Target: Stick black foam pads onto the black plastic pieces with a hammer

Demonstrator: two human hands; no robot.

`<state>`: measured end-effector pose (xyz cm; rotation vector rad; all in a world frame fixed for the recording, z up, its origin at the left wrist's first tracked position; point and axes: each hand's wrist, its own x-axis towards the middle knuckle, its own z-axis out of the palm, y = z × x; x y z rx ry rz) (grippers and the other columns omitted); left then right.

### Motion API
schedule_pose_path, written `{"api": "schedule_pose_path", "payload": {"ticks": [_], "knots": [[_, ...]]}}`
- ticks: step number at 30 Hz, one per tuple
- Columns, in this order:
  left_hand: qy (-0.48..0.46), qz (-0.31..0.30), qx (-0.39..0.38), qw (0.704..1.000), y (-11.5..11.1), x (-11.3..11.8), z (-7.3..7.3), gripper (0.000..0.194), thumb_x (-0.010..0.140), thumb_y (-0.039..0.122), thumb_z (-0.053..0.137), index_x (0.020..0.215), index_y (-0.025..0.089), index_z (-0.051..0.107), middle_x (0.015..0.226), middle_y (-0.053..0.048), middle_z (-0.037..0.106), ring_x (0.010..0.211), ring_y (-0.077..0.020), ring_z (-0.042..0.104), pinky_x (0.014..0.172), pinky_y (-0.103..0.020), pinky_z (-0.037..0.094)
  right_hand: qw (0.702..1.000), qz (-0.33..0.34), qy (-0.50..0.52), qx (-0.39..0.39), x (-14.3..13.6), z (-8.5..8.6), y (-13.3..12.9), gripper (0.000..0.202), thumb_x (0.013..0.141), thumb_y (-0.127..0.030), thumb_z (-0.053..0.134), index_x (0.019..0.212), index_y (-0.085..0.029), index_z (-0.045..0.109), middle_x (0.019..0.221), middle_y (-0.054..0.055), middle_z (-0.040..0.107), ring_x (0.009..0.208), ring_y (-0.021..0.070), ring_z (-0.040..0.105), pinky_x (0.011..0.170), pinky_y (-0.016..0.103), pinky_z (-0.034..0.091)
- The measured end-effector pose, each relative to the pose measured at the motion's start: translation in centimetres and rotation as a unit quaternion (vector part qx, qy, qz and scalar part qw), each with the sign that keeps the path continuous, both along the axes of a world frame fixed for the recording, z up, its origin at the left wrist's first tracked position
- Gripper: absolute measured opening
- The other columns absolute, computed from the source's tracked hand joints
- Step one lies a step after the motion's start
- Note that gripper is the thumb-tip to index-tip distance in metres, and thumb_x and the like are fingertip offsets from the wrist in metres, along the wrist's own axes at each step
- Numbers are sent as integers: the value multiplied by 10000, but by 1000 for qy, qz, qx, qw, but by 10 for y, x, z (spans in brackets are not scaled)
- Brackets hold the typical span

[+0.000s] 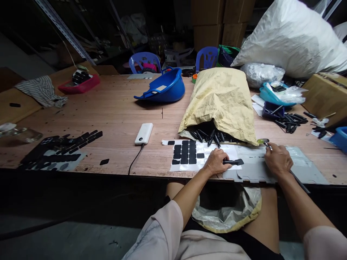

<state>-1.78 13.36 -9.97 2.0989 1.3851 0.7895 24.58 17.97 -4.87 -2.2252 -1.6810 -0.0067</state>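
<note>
My left hand (216, 161) is closed round a slim black pen-shaped piece (229, 162). The piece points right, over a small black rounded patch (240, 161) at the edge of the white backing sheet (210, 148). Several more black patches (184, 152) stick to the sheet in rows left of this hand. My right hand (279, 159) grips a tool with a shiny metal end (268, 146); a dark cord or rod (299, 181) emerges below the wrist. Its exact kind is unclear. A yellow-green object (262, 141) lies by its fingertips. Grey board (257, 162) lies between the hands.
A yellow sack (221, 95) spills black pen-shaped pieces (213, 136) behind my hands. Another open sack (227, 220) sits on my lap. A white power bank (144, 133), blue basin (168, 86) and black sheets (48, 151) are leftward. Loose black parts (291, 122) lie right.
</note>
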Motion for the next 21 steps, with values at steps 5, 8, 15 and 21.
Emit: {"api": "schedule_pose_path", "payload": {"ticks": [5, 8, 15, 21], "knots": [[6, -5, 0, 1000, 5, -2, -2, 175, 792, 291, 885, 855, 205, 746, 954, -69, 706, 997, -266, 603, 933, -395, 506, 999, -26, -36, -5, -6, -18, 10, 412, 1026, -306, 508, 1331, -166, 747, 1200, 204, 669, 1056, 322, 610, 847, 432, 441], [13, -7, 4, 1000, 3, -3, 4, 172, 815, 305, 874, 869, 208, 743, 967, -73, 712, 1001, -270, 615, 934, -403, 507, 998, -25, -57, 21, -10, -25, 7, 433, 1038, -324, 468, 1316, -144, 747, 1193, 211, 663, 1055, 330, 609, 845, 444, 446], [-22, -162, 24, 986, -88, -3, -10, 251, 986, 442, 685, 1086, 219, 741, 960, -73, 760, 931, -234, 693, 902, -360, 526, 997, -14, -64, 40, -9, -27, 7, 448, 1019, -307, 464, 1298, -110, 754, 1155, 239, 660, 1019, 352, 598, 807, 464, 443], [113, -80, -175, 975, -140, -7, -57, 269, 987, 415, 665, 1202, 258, 704, 1106, -64, 802, 1015, -260, 757, 909, -360, 570, 997, -17, -71, 36, -10, -29, 8, 429, 1027, -305, 463, 1278, -103, 747, 1164, 234, 651, 1016, 321, 588, 812, 434, 430]]}}
